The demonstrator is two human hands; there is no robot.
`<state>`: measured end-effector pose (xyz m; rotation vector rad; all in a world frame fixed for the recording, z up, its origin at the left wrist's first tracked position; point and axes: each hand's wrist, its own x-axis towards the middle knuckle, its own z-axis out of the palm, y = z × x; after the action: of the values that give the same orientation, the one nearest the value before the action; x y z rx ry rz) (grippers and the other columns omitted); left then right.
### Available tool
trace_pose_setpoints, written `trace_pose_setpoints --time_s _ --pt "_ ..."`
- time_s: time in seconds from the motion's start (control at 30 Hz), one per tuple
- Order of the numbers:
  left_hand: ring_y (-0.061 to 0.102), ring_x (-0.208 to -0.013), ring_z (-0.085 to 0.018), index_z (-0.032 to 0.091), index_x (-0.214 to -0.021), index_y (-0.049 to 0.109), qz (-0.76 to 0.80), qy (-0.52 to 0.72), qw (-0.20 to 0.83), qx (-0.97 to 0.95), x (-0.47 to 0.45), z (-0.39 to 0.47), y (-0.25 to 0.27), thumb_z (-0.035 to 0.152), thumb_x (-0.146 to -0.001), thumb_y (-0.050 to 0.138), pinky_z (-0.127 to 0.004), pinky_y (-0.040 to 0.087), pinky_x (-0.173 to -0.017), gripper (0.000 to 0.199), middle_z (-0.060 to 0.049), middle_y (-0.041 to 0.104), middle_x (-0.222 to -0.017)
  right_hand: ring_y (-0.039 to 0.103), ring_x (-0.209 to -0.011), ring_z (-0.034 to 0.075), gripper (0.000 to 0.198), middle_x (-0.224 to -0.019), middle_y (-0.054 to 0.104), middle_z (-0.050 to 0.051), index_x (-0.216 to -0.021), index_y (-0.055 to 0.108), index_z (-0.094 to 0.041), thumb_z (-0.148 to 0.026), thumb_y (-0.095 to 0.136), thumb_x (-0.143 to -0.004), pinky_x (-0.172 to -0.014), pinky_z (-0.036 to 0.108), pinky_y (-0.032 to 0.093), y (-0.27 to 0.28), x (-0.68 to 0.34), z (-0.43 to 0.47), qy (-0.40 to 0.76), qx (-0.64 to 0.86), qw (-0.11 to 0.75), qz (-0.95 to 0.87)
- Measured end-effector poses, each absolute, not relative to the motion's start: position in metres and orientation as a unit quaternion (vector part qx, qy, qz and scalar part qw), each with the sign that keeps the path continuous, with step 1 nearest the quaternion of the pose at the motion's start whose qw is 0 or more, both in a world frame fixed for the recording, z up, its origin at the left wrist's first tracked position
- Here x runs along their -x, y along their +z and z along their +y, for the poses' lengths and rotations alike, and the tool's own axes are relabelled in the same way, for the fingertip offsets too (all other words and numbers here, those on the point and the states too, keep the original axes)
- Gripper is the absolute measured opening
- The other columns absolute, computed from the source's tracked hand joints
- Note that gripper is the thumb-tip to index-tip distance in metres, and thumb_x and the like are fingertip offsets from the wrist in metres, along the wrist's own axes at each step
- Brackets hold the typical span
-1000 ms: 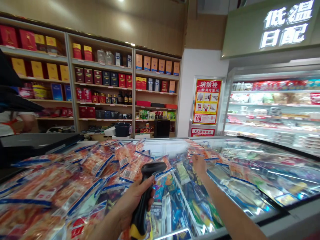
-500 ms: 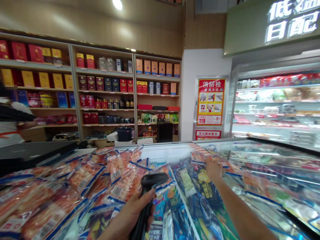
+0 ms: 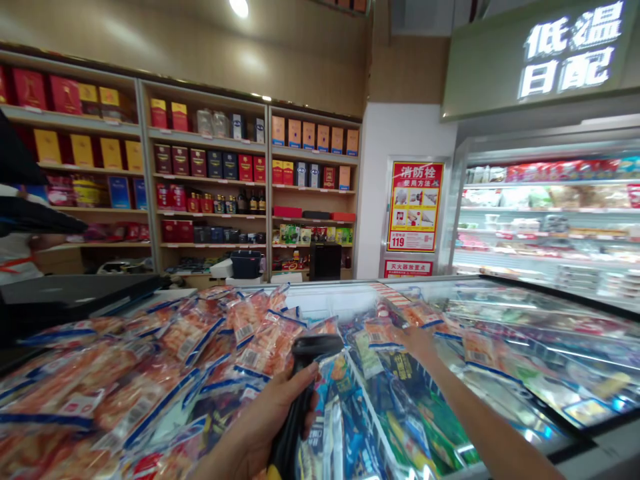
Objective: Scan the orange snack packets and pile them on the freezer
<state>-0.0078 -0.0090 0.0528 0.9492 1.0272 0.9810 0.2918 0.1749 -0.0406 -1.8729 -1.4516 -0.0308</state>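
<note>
My left hand (image 3: 277,410) is wrapped around the handle of a black handheld barcode scanner (image 3: 316,345), its head pointing away from me. Farther out, my right hand (image 3: 416,343) is closed at the edge of a clear, blue-trimmed bag of shrimp (image 3: 383,332); its fingertips are partly hidden. That bag lies above dark blue and green packets (image 3: 400,393) in the freezer's right compartment. Many similar shrimp bags (image 3: 187,337) are heaped on the left, beside and below the scanner.
A white divider (image 3: 367,407) separates the freezer compartments. Sliding glass lids (image 3: 505,373) with dark frames cover the right side, and more shrimp bags lie there. A dark flat case (image 3: 80,297) sits at the left. Behind stand shelves of boxes (image 3: 210,163); a person (image 3: 30,233) is partly visible at far left.
My right hand has come slightly left and nearer, with the shrimp bag shifting left and down alongside it. The scanner stays in my left hand. The view has turned a little.
</note>
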Motion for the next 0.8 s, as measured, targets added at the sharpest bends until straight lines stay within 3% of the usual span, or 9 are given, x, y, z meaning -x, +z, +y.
trace_pose_setpoints --time_s 0.13,0.27,0.43,0.8 --pt "0.042 -0.037 -0.005 0.017 -0.069 0.041 0.456 0.447 0.648 -0.416 0.014 -0.016 0.055 0.047 -0.062 0.051 -0.017 0.031 -0.037 0.032 0.005 0.047 -0.049 0.055 -0.059 0.018 0.026 -0.053 0.059 0.007 -0.048 0.054 -0.016 -0.035 0.046 -0.063 -0.053 0.024 0.035 -0.042 -0.274 0.175 0.010 0.715 0.363 -0.598" --pt "0.042 -0.037 -0.005 0.016 -0.071 0.042 0.468 0.443 0.645 -0.411 0.018 -0.022 0.055 0.048 -0.061 0.051 -0.017 0.031 -0.037 0.034 0.005 0.047 -0.050 0.056 -0.066 0.018 0.026 -0.070 0.062 0.007 -0.072 0.056 -0.015 -0.034 0.038 -0.068 -0.057 0.025 0.038 -0.037 -0.260 0.164 -0.013 0.676 0.470 -0.567" --pt "0.041 -0.037 -0.004 0.016 -0.071 0.042 0.447 0.437 0.653 -0.428 0.020 -0.028 0.056 0.047 -0.063 0.051 -0.017 0.030 -0.037 0.032 0.004 0.047 -0.050 0.056 -0.065 0.019 0.031 -0.071 0.063 0.008 -0.073 0.057 -0.015 -0.040 0.040 -0.067 -0.059 0.028 0.039 -0.028 -0.251 0.152 -0.014 0.591 0.563 -0.578" --pt "0.042 -0.038 -0.004 0.018 -0.071 0.040 0.427 0.434 0.659 -0.441 0.020 -0.024 0.054 0.046 -0.061 0.052 -0.016 0.031 -0.037 0.032 0.006 0.047 -0.050 0.056 -0.063 0.018 0.028 -0.068 0.062 0.006 -0.071 0.057 -0.017 -0.040 0.041 -0.065 -0.060 0.028 0.039 -0.025 -0.237 0.141 -0.009 0.580 0.560 -0.592"
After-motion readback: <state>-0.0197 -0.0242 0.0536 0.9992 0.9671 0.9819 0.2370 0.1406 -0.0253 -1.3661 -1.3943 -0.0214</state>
